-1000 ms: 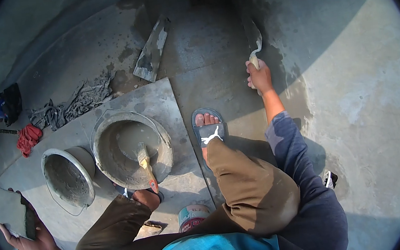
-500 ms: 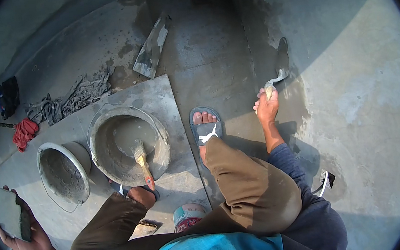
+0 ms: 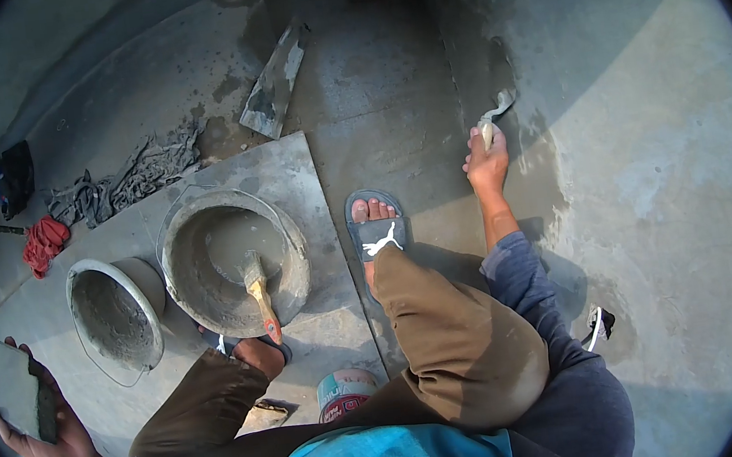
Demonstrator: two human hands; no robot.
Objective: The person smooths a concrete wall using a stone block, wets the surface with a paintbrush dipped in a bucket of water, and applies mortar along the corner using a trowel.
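Note:
My right hand is closed around the handle of a trowel, its blade dark and hard to make out against the damp grey wall surface. At the lower left, my left hand grips a flat grey board with a rough clump, perhaps mortar, along its right edge. Between my feet and that hand stand a large bucket holding greyish liquid and a smaller, cement-coated bucket. A paintbrush leans inside the large bucket, its red handle tip over the rim.
Both buckets stand on a pale board. Beyond it lie a mortar-smeared plank, a crumpled grey cloth, a red cloth and a black bag. A paint can sits by my legs. My sandalled foot rests on the floor.
My right hand has moved slightly up and away from me with the trowel, along the damp strip. The trowel's blade looks less distinct now. My left hand and the board have barely moved.

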